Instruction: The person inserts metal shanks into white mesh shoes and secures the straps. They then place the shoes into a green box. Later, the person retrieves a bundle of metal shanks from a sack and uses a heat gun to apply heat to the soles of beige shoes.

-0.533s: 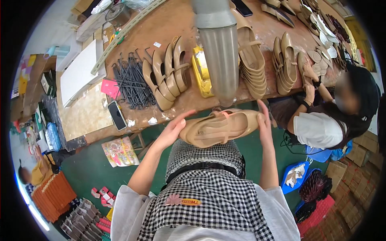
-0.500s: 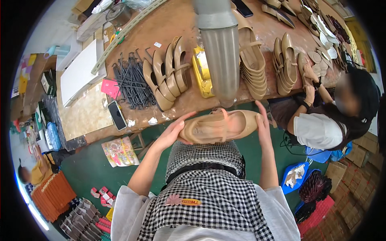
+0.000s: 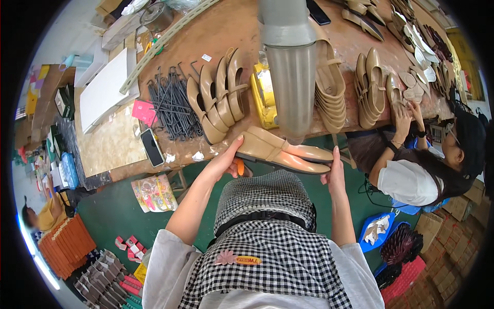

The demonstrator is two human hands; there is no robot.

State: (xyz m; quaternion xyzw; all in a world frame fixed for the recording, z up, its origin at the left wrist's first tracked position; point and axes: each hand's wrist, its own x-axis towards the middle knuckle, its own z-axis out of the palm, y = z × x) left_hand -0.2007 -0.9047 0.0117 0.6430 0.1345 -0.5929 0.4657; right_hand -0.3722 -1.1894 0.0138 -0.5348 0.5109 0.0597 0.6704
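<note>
I hold a pair of beige flat shoes (image 3: pixel 285 151) pressed together, lying on their sides just above my checked apron. My left hand (image 3: pixel 229 158) grips the heel end, with a small orange object under its fingers. My right hand (image 3: pixel 335 172) supports the toe end from the right. Both shoes hover at the near edge of the brown worktable (image 3: pixel 226 26).
On the table stand a row of beige shoes (image 3: pixel 218 95), a stack of soles (image 3: pixel 329 92), dark metal hooks (image 3: pixel 172 105), a yellow box (image 3: pixel 265 95), a phone (image 3: pixel 152 147) and a grey pipe (image 3: pixel 293 77). A seated person (image 3: pixel 422 170) works at the right.
The shoes have turned from soles-up to lying on their sides and tilted down to the right. Both hands shifted slightly with them.
</note>
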